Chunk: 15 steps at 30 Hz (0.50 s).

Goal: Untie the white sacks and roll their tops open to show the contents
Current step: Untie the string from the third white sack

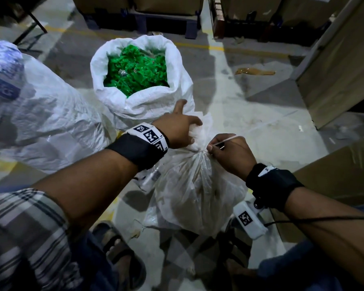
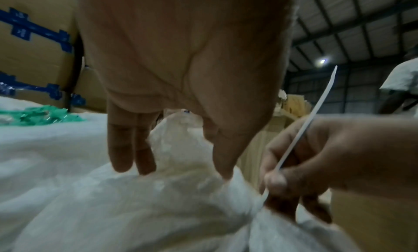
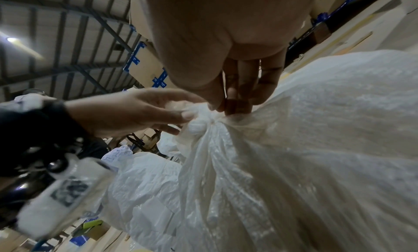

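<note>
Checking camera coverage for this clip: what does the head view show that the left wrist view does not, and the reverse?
Only the head view shows the whole open white woven sack with its green plastic pieces and the floor. Only the left wrist view shows the roof and the left hand from its palm side. Both show the tied white sack and the right hand pinching the thin white tie strip.

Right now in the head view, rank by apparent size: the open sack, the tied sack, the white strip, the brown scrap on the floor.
1. Open sack and tied sack: alike, unsure.
2. Brown scrap.
3. White strip.
</note>
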{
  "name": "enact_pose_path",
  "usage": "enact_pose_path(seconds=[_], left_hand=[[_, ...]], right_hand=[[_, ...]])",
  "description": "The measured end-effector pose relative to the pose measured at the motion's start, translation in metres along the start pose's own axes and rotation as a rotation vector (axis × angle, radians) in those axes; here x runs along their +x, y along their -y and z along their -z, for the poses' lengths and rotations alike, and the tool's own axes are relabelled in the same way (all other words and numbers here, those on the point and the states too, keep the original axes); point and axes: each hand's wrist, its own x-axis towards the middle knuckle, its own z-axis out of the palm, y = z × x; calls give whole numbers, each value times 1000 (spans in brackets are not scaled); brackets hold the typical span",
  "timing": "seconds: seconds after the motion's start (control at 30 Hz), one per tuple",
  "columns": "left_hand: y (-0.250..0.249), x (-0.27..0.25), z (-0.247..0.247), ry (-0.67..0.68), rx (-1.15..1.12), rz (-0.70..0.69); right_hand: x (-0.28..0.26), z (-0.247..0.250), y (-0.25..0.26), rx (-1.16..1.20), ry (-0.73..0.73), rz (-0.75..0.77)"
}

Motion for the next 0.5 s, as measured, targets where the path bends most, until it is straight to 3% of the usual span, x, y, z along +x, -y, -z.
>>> enact_pose_path(seconds=[0.13, 0.17, 0.3, 0.5], left_hand=[[-17, -19, 11, -393, 217, -111], [-20, -23, 9, -424, 199, -157], [-20, -23, -10, -148, -69, -83], [-7, -7, -26, -80, -229, -106]], right_hand=[[4, 3, -3, 1, -10, -14], [4, 3, -3, -2, -5, -11], [2, 1, -5, -27, -4, 2], [1, 0, -4, 51, -57, -9]])
